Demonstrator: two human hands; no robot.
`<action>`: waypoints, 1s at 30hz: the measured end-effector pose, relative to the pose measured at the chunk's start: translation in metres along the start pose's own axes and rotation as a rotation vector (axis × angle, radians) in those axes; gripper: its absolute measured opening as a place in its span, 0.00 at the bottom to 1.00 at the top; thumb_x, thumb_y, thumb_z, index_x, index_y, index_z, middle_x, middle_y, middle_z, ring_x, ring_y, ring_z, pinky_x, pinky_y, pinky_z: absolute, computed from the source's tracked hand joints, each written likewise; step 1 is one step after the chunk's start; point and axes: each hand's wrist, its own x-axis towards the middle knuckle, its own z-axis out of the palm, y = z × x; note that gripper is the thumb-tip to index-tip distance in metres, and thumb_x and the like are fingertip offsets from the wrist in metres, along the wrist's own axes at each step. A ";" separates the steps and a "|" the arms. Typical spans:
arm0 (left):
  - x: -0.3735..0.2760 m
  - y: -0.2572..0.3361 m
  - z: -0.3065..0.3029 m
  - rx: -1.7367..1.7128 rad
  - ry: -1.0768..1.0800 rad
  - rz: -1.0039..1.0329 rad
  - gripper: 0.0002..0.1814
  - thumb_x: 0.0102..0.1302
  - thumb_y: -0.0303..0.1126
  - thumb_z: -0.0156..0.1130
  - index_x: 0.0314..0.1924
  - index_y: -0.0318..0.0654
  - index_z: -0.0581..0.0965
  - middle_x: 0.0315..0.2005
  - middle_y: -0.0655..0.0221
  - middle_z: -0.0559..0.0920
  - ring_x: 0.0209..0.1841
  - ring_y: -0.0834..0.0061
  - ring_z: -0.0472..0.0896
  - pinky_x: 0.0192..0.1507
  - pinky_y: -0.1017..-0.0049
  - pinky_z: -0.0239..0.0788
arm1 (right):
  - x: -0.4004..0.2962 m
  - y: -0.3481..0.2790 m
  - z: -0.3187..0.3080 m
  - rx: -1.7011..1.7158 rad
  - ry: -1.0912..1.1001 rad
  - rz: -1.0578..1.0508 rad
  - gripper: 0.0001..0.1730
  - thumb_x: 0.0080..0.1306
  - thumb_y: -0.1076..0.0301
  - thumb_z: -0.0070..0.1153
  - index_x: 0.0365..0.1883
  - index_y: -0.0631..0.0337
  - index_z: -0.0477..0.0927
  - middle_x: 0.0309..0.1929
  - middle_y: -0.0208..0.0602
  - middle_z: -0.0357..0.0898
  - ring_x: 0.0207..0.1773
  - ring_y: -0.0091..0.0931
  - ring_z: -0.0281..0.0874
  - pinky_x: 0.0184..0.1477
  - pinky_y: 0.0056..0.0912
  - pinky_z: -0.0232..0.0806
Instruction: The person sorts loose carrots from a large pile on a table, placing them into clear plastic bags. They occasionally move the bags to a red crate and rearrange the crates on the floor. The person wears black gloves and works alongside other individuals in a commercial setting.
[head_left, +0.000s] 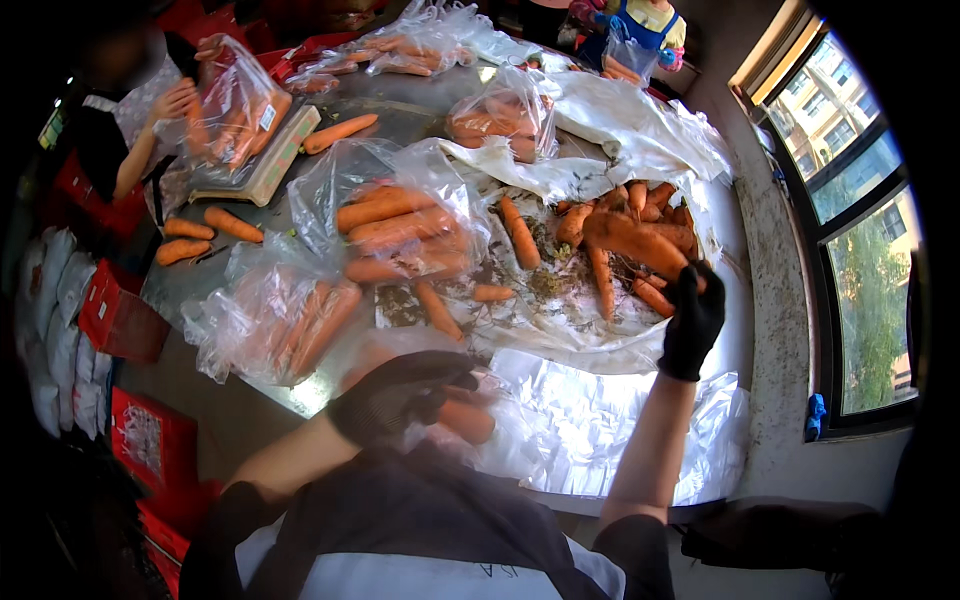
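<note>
My right hand (694, 322) wears a black glove and grips a large, slightly curved carrot (634, 238) by its near end. The carrot is held above a heap of loose carrots (660, 199) on a dirt-strewn white woven sack (555, 337). Close to my body, my left hand (397, 397), also in black, is blurred and holds a clear plastic bag (510, 431). Carrots (466, 420) show inside this bag, partly covered by the hand. Ahead of the left hand lie two filled bags of carrots, one nearer (322, 322) and one farther (405, 225).
Flat plastic bags (622, 420) lie at the table's front right. At the left, a person's hand (176, 99) is by a carrot bag (251, 112) on a scale (277, 161). Another person (652, 30) stands at the far end. Red crates (154, 435) stand left; a window wall (780, 300) bounds the right.
</note>
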 end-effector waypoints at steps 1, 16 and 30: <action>0.013 -0.004 0.000 0.000 -0.063 -0.003 0.16 0.64 0.28 0.53 0.53 0.34 0.71 0.41 0.62 0.78 0.22 0.88 0.65 0.24 0.88 0.58 | -0.014 0.005 0.000 0.052 0.083 0.034 0.15 0.65 0.63 0.54 0.44 0.65 0.74 0.35 0.32 0.74 0.35 0.21 0.74 0.33 0.19 0.70; 0.037 -0.005 0.007 0.191 0.220 0.095 0.30 0.55 0.36 0.67 0.54 0.36 0.65 0.37 0.71 0.74 0.36 0.82 0.74 0.34 0.81 0.69 | -0.160 -0.003 0.069 0.200 -0.421 0.416 0.36 0.56 0.74 0.58 0.63 0.63 0.59 0.52 0.42 0.72 0.35 0.22 0.76 0.36 0.23 0.69; 0.041 -0.010 -0.010 -0.220 0.016 -0.120 0.36 0.53 0.40 0.66 0.59 0.36 0.63 0.41 0.67 0.75 0.42 0.78 0.74 0.41 0.78 0.70 | 0.057 0.084 0.057 0.040 -0.630 -0.118 0.14 0.64 0.70 0.51 0.47 0.65 0.73 0.32 0.37 0.78 0.35 0.25 0.76 0.38 0.25 0.67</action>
